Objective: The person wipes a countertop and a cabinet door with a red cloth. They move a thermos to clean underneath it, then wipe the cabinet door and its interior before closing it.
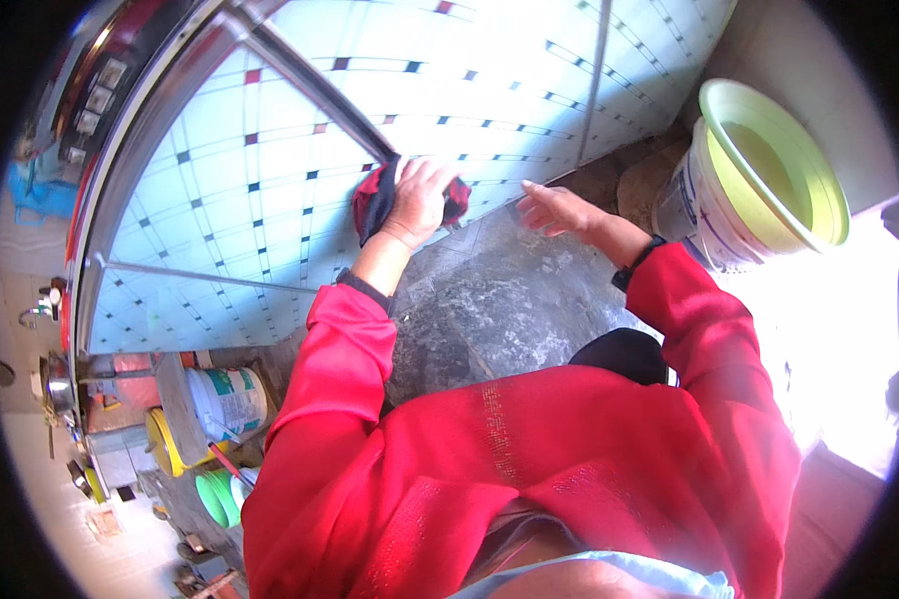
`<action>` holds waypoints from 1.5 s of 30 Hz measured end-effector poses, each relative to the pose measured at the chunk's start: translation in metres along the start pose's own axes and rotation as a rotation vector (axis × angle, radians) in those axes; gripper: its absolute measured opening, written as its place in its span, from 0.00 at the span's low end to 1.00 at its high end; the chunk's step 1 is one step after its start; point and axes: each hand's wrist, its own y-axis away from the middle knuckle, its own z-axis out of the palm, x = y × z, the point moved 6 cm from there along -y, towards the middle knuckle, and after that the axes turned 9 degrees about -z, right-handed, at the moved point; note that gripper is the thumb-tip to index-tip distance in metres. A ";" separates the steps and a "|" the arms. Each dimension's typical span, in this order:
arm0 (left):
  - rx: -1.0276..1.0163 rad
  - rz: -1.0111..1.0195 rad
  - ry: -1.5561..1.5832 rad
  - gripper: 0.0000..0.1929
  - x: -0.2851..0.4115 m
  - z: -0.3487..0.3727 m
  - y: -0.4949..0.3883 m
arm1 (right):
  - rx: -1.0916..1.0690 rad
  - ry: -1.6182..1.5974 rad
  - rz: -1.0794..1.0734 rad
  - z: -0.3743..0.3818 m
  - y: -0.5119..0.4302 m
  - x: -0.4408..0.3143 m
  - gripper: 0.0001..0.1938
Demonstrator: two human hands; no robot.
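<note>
My left hand [417,196] presses a red and black cloth [373,202] flat against a light-blue cabinet front [285,217]. Small dark and red squares pattern this front, and metal strips divide it. Part of the cloth is hidden under the palm, while its edges stick out on both sides. My right hand [558,211] hangs in the air above the grey floor [509,299], near the cabinet's lower edge. Nothing is in it, and its fingers are apart.
At the right, a pale-green basin [813,195] sits tilted in view on a white bucket [708,202] by the wall. On the left stand a white tub [228,404], a yellow-lidded bucket [166,442] and a green basin [217,498]. A metal-edged countertop [131,142] runs above the cabinet.
</note>
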 end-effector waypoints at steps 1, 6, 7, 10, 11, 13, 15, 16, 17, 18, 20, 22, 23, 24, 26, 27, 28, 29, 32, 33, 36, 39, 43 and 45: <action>0.085 0.009 0.087 0.17 0.010 -0.010 -0.008 | -0.022 -0.098 0.065 0.009 -0.002 0.008 0.46; -0.024 -0.481 1.131 0.14 0.039 -0.005 -0.055 | -0.077 -0.663 0.059 0.057 -0.015 0.005 0.49; -0.024 -0.421 1.232 0.14 0.051 -0.007 -0.062 | -0.175 -0.843 -0.043 0.062 -0.017 -0.007 0.50; -0.180 -0.461 0.994 0.15 0.071 0.001 -0.070 | -0.194 -1.188 -0.159 0.048 -0.022 -0.029 0.44; -0.261 -0.458 0.924 0.15 0.076 0.006 -0.070 | -0.178 -1.289 -0.166 0.040 -0.023 -0.034 0.43; -0.423 -0.395 0.589 0.21 0.085 0.015 -0.070 | -0.097 -1.272 -0.430 0.017 -0.018 -0.048 0.31; -0.412 -0.152 0.232 0.27 0.101 0.008 -0.074 | 0.177 -1.320 -0.543 -0.007 -0.017 -0.051 0.21; -0.393 -0.110 0.173 0.30 0.104 -0.002 -0.074 | 0.175 -1.302 -0.562 -0.015 -0.013 -0.053 0.19; -0.330 -0.069 0.178 0.32 0.111 -0.016 -0.074 | 0.250 -1.320 -0.563 -0.025 -0.010 -0.052 0.19; -0.219 0.029 0.070 0.32 0.116 -0.039 -0.081 | 0.384 -1.248 -0.686 -0.042 -0.003 -0.054 0.18; 0.037 0.171 -0.101 0.27 0.117 -0.100 -0.101 | 0.665 -1.016 -0.822 -0.078 0.010 -0.058 0.13; 0.315 0.259 -0.453 0.28 0.110 -0.163 -0.121 | 0.944 -0.927 -0.939 -0.117 0.016 -0.066 0.10; 0.463 0.361 -0.582 0.27 0.106 -0.194 -0.131 | 1.063 -0.785 -1.103 -0.137 0.020 -0.079 0.10; 0.539 0.371 -0.708 0.27 0.096 -0.220 -0.142 | 1.206 -0.604 -1.093 -0.159 0.020 -0.086 0.13; 0.609 0.352 -0.880 0.26 0.072 -0.248 -0.154 | 1.582 -0.300 -1.004 -0.197 0.016 -0.097 0.18; 0.611 0.400 -0.904 0.26 0.065 -0.254 -0.152 | 1.708 -0.178 -0.995 -0.212 0.013 -0.097 0.19; 0.616 0.389 -0.910 0.28 0.054 -0.252 -0.151 | 1.760 -0.136 -0.902 -0.225 0.007 -0.087 0.20; 0.659 0.369 -1.030 0.28 0.046 -0.249 -0.149 | 1.532 -0.433 -0.610 -0.248 -0.021 -0.065 0.26; 0.653 0.309 -1.002 0.28 0.032 -0.251 -0.150 | 1.853 -0.527 -0.769 -0.255 -0.028 -0.012 0.25; 0.668 0.294 -0.994 0.27 0.030 -0.254 -0.152 | 1.873 -0.440 -0.409 -0.249 -0.038 0.013 0.26; 0.612 0.300 -1.001 0.26 0.024 -0.259 -0.152 | 1.760 -0.758 -0.091 -0.184 -0.088 0.070 0.23; 0.634 0.370 -1.015 0.24 0.023 -0.257 -0.149 | 1.622 -0.509 0.036 -0.092 -0.121 0.094 0.27; 0.588 0.384 -0.892 0.28 0.033 -0.256 -0.143 | 1.168 -0.947 0.125 0.014 -0.163 0.093 0.29; 0.644 0.328 -0.864 0.27 0.044 -0.256 -0.138 | 0.783 -1.179 0.182 0.049 -0.164 0.062 0.23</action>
